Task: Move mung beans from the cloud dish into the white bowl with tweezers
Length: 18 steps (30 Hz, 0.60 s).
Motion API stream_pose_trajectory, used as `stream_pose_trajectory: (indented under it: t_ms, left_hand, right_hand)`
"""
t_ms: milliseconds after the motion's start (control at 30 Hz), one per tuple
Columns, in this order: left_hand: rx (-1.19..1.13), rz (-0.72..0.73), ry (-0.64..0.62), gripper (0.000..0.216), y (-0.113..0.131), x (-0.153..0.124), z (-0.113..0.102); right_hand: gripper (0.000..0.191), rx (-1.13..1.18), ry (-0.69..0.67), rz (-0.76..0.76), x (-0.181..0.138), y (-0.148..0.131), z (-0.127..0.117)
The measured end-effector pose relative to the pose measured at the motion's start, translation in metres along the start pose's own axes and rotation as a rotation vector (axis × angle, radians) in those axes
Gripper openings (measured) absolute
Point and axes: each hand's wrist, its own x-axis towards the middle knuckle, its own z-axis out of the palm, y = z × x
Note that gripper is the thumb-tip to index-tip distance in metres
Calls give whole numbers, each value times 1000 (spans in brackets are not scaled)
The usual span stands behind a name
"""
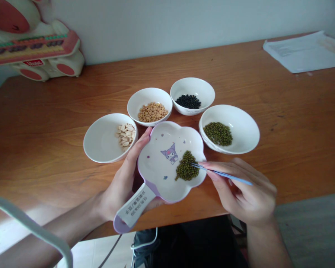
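Bowls (four) arc beyond the dish; toy far left, papers right.

Left hand and right hand, bare; forearms likewise bare, slender; black clothing at the near centre.

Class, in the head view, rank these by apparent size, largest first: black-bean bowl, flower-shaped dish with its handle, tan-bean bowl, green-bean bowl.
1. Flower-shaped dish
2. Green-bean bowl
3. Black-bean bowl and tan-bean bowl: they look alike, so unranked.
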Motion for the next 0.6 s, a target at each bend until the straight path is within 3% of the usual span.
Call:
stream_pose_trajectory:
  t_ms: [200,400,600]
  left_hand:
    - [29,-7,-12,125,1,-1,0]
    - [25,6,12,135,0,-2,1]
    - [11,-7,8,132,1,-1,1]
  right_hand:
    - [47,-15,19,-9,5,-2,-1]
    - [39,-13,15,0,6,-2,-1]
    - [45,-3,14,13,5,-2,0]
